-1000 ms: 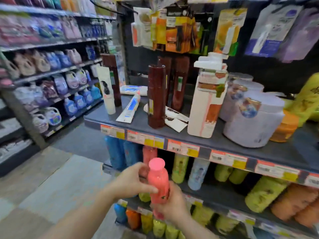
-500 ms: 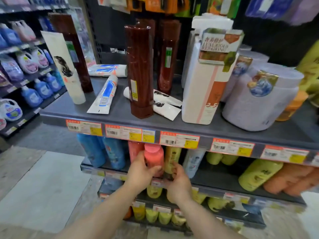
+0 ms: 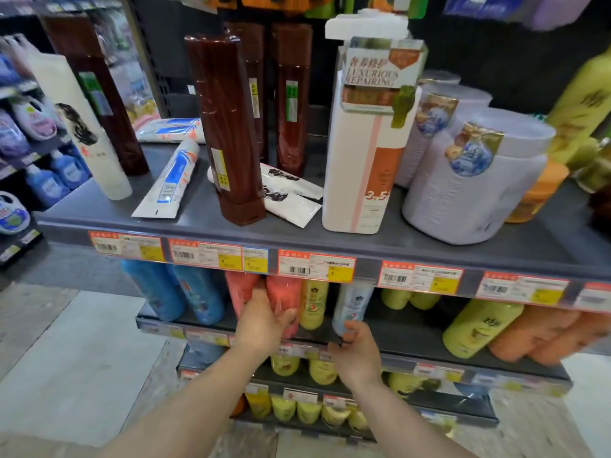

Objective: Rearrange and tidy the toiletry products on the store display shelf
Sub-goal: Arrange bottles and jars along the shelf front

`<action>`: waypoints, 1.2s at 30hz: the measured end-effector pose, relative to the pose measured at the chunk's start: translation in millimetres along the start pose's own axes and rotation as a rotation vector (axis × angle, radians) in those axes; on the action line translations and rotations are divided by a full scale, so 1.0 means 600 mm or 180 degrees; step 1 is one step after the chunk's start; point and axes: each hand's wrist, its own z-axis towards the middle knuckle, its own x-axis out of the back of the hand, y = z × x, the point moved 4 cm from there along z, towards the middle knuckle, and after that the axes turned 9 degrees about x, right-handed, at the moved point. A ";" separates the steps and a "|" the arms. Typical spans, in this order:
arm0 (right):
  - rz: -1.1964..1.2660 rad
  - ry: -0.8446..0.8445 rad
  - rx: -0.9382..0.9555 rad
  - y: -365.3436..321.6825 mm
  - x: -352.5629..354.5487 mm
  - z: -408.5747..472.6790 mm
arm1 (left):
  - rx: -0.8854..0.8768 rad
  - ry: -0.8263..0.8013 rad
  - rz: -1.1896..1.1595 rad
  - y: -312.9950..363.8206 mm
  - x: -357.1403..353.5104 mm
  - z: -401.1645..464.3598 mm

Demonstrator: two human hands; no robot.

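Tall white plastic pump bottle (image 3: 363, 153) reads "LUXURIOUS REPAIRING"; below it, left hand (image 3: 261, 322) grips pink plastic bottle (image 3: 284, 299), right hand (image 3: 358, 350) loosely curled, holding nothing.

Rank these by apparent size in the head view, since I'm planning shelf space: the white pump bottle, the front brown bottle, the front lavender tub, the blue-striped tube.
1. white pump bottle
2. front lavender tub and front brown bottle: too alike to rank; the tub is wider, the bottle taller
3. blue-striped tube, lying flat
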 end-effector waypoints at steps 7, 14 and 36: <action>-0.0133 -0.0480 0.0356 -0.019 -0.030 -0.001 | -0.0055 0.0431 -0.0068 -0.011 0.002 -0.015; -0.0237 -0.1091 0.0483 -0.034 -0.080 -0.003 | -0.0113 0.0281 -0.0172 -0.038 0.001 -0.012; 0.0086 -0.1001 0.0462 -0.052 -0.140 -0.008 | 0.0661 0.0259 -0.0380 -0.153 0.027 0.042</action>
